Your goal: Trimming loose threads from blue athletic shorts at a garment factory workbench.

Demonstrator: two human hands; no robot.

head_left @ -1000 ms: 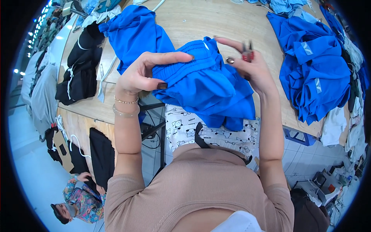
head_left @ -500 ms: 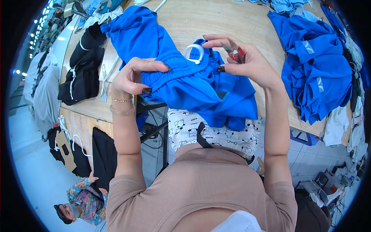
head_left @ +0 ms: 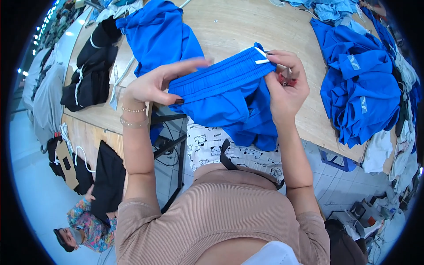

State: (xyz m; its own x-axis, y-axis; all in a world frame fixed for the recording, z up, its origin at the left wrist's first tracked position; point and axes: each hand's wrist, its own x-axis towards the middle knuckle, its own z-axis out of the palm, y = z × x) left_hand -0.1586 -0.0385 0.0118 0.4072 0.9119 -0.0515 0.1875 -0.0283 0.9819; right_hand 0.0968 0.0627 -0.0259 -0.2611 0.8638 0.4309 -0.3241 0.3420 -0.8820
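Up close, we hold one pair of blue shorts [head_left: 229, 95] stretched by its ribbed elastic waistband between our two hands, above the near edge of the wooden worktop [head_left: 229, 26]. Our left hand [head_left: 152, 84] grasps the waistband's left end, thumb under the cloth and fingers laid along its top edge; two thin bracelets sit on that wrist. Our right hand [head_left: 285, 90] is clenched on the waistband's right end, and just beyond its fingertips two short white drawcord ends [head_left: 260, 56] stick out of the band. Tucked inside the same right hand we see a small red tool [head_left: 287, 79], mostly hidden, so we cannot tell its kind. Beyond the left hand lies one loose blue garment [head_left: 161, 37], and further left of it a heap of black garments [head_left: 90, 66] with white cords. Right of the right hand, well apart, sits one pile of blue garments [head_left: 360, 84], on which we count three small pale grey slanted label marks. Below the hands hangs a white cloth printed with small cartoon figures [head_left: 212, 148]. Far below the left hand another person in a patterned top [head_left: 86, 223] stands on the floor.
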